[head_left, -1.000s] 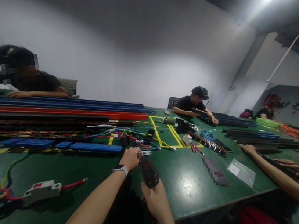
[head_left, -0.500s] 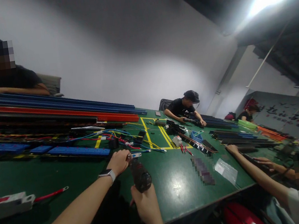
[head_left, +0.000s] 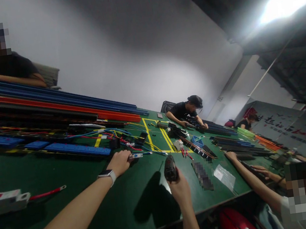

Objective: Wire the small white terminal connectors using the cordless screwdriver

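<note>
My left hand (head_left: 120,163), with a watch on its wrist, is closed around a small white circuit breaker (head_left: 137,155) with a blue mark; the fingers cover part of it. A blue wire with a ring terminal runs out of its far end. In my right hand (head_left: 181,187) is a dark cordless screwdriver (head_left: 170,168), raised over the table and apart from the breaker. Its bit cannot be made out. At the near left lies another circuit breaker (head_left: 4,202), light grey with a red patch and a short red wire.
Blue socket strips (head_left: 78,149) and long orange channels (head_left: 119,116) lie along the left of the green table (head_left: 102,201). Coloured wires lie beyond my left hand. A plastic bag (head_left: 225,178) is at the right, near a co-worker's arm (head_left: 253,176). Other people sit around the table.
My right hand has lifted the screwdriver away from the breaker, moving it to the right. My left hand stays at the breaker. The view has shifted slightly.
</note>
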`<state>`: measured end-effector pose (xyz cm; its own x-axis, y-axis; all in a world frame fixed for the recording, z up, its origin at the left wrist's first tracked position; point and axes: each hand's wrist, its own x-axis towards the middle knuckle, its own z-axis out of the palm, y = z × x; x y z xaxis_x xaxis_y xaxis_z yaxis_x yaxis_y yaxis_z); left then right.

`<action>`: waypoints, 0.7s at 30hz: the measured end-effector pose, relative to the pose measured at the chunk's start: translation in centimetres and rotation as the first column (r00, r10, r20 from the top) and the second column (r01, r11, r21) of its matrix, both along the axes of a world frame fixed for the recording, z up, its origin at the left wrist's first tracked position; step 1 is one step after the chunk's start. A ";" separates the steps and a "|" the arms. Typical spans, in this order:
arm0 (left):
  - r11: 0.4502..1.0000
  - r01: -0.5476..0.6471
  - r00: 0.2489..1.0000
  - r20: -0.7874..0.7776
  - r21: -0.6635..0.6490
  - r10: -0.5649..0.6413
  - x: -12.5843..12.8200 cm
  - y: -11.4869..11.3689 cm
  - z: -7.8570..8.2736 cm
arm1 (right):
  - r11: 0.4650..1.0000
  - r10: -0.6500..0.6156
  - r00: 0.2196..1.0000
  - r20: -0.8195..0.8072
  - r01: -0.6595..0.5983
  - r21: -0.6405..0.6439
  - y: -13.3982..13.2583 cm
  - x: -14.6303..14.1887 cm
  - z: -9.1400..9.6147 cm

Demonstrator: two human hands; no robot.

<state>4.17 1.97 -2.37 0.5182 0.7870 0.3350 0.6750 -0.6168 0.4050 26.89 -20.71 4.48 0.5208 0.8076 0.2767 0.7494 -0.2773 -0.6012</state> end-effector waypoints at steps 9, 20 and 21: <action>1.000 0.024 0.999 0.028 0.015 -0.024 0.0 0.0 0.1 | 0.890 0.083 0.935 0.344 0.086 -0.449 1.7 6.3 0.6; 0.999 0.022 0.999 0.025 0.041 -0.023 -0.1 -0.4 0.4 | 0.892 0.259 0.960 0.111 -0.193 -0.410 7.2 12.9 0.7; 0.999 0.025 0.999 0.031 0.039 -0.027 -0.1 -0.4 0.4 | 0.894 0.256 0.961 0.109 -0.192 -0.404 7.6 13.9 1.1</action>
<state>4.03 1.57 -1.95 0.5270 0.7595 0.3813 0.6460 -0.6496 0.4010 40.78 -13.14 5.63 0.2893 0.9571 -0.0178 0.8940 -0.2768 -0.3523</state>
